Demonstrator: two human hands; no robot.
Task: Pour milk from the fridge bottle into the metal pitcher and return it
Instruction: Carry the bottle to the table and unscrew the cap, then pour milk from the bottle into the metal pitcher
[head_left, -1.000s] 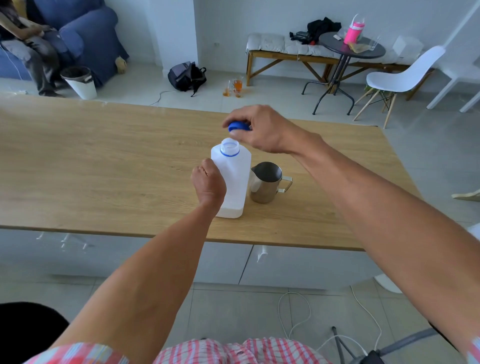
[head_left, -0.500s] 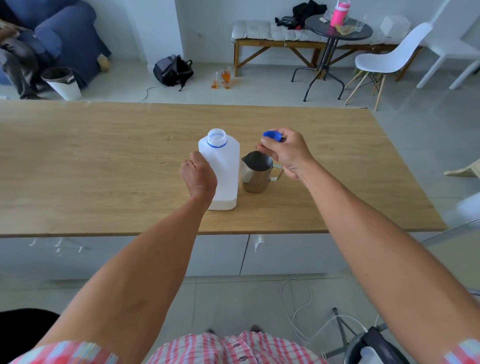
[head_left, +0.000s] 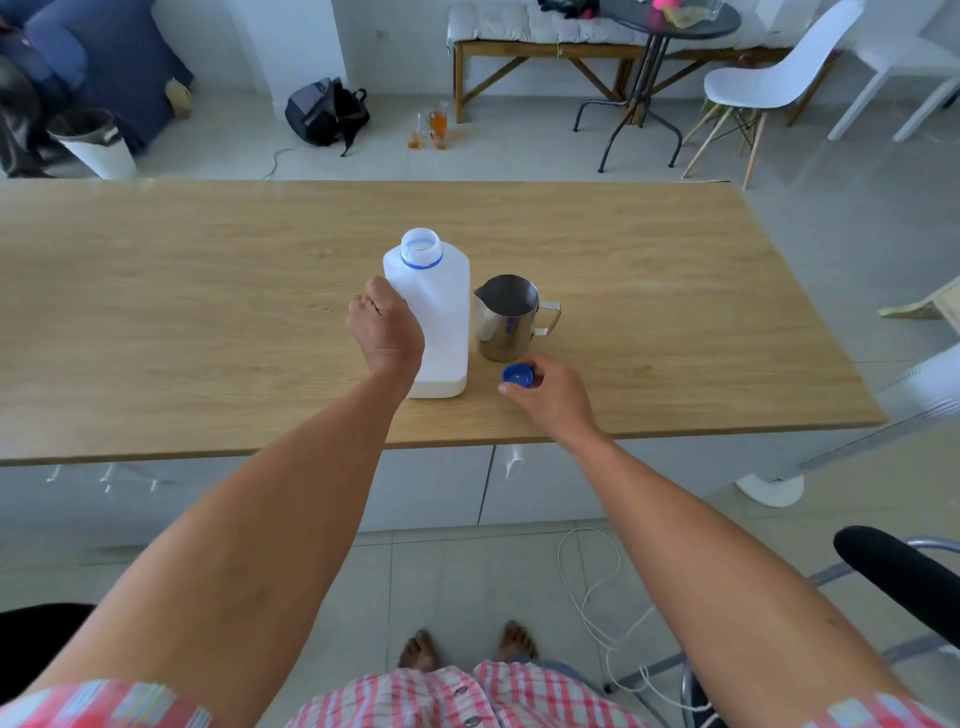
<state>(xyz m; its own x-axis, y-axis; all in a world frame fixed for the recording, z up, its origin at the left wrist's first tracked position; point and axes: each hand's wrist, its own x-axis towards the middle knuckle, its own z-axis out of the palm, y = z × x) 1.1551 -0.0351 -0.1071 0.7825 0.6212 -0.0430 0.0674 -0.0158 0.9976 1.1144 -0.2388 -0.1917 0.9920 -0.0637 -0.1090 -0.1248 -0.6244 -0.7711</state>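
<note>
At the far left of the room a white waste bin (head_left: 96, 148) with a dark liner is seen on the tiled floor, just in front of a blue upholstered sofa (head_left: 98, 62). Further right a dark backpack (head_left: 326, 111) is propped near the white wall, and two small glasses of amber liquid (head_left: 432, 130) are set on the floor beside a wooden bench (head_left: 545, 49).

The long, light wooden table (head_left: 208, 322) is spread across the middle of the view. On it, the left hand (head_left: 385, 332) is wrapped around the near left side of the white, square-shouldered plastic milk bottle (head_left: 441, 312), which is held upright with its base on the tabletop. Its round neck, ringed in blue, is uncapped. Just to the right, the shiny metal pitcher (head_left: 503, 319) is stood upright, almost touching the bottle, with its handle turned to the right; no liquid can be made out inside.

In front of the pitcher, the small blue plastic cap (head_left: 518, 375) is pinched at its rim by the fingertips of the right hand (head_left: 550, 397), hollow side up, low over or on the table surface; which cannot be told.

At the right, a white moulded chair (head_left: 769, 83) with wooden legs is placed beside a round black table (head_left: 670, 26).
</note>
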